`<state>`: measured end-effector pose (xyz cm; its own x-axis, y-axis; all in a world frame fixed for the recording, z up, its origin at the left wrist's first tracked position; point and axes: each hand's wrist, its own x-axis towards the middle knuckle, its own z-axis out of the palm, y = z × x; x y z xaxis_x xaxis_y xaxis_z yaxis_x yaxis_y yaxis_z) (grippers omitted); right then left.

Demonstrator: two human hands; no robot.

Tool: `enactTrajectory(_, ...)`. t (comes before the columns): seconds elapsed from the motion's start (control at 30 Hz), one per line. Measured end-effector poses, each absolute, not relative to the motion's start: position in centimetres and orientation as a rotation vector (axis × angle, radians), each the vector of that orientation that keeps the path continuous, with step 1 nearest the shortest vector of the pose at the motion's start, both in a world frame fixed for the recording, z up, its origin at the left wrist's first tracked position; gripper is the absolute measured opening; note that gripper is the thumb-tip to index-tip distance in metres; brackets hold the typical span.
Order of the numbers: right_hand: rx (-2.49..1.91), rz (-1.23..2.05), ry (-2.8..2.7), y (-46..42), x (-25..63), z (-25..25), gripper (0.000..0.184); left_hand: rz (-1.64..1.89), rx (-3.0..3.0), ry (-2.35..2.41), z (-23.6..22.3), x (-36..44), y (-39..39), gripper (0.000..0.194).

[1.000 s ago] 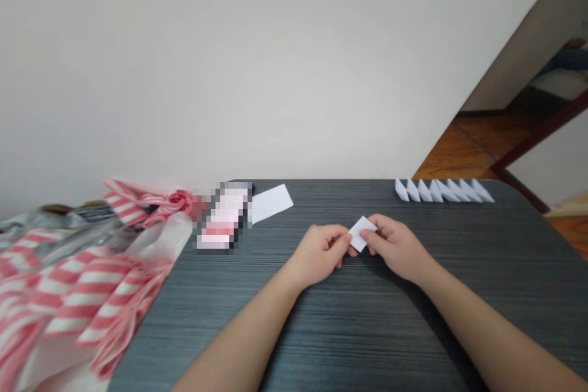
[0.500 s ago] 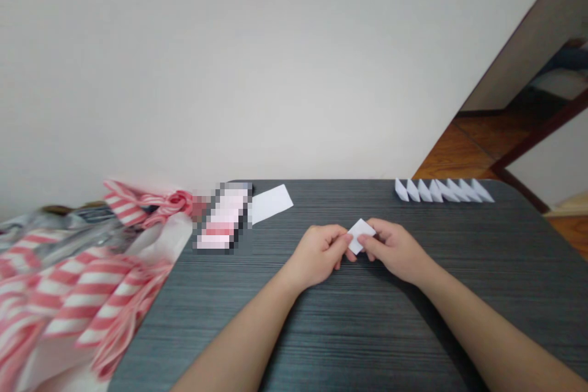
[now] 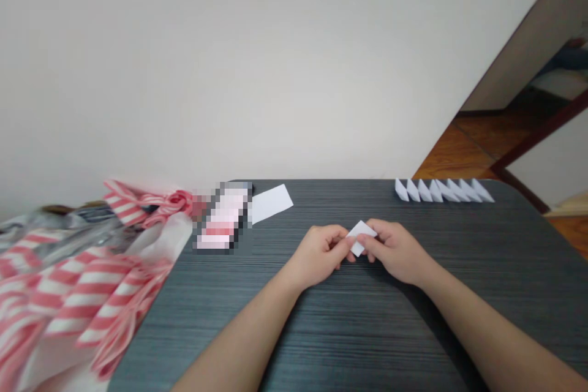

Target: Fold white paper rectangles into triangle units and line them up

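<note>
A small folded piece of white paper (image 3: 361,234) is pinched between both my hands over the middle of the dark wood-grain table (image 3: 349,331). My left hand (image 3: 319,254) grips its left side with fingers curled. My right hand (image 3: 395,250) grips its right side, thumb and fingers pressed on it. Both wrists rest on the table.
A row of several folded white paper pieces (image 3: 443,191) stands at the table's far right edge. A flat white paper sheet (image 3: 272,203) lies at the far left, beside a blurred pink and white object (image 3: 223,217). Red and white striped bags (image 3: 78,282) lie left of the table.
The paper has been pressed smaller and lower between my fingers. My right hand's fingers have closed further over it. Arms stay in place.
</note>
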<state>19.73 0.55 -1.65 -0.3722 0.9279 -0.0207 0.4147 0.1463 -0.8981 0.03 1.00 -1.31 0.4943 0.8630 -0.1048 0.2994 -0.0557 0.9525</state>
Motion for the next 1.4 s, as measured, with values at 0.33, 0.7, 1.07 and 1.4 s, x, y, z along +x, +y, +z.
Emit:
enactTrajectory(0.33, -1.266, 1.298, -1.792, 0.7, 19.7, -2.6, 0.019, 0.639, 1.625, 1.092, -0.4, 0.0, 0.8, 0.032)
enactTrajectory(0.7, -1.271, 1.230, -1.829, 0.7, 20.1, -1.9, 0.021, 0.667, 1.543, 1.055, -1.0, 0.0, 1.0, 0.029)
enactTrajectory(1.07, -1.259, 1.268, -1.739, 0.7, 20.1, -2.3, 0.021, 0.657, 1.632, 1.100, -1.7, -0.5, 1.0, 0.038)
enactTrajectory(1.4, -1.195, 1.366, -1.729, 0.7, 20.0, -2.4, 0.018, 0.647, 1.649, 1.087, -1.4, -0.3, 1.0, 0.037)
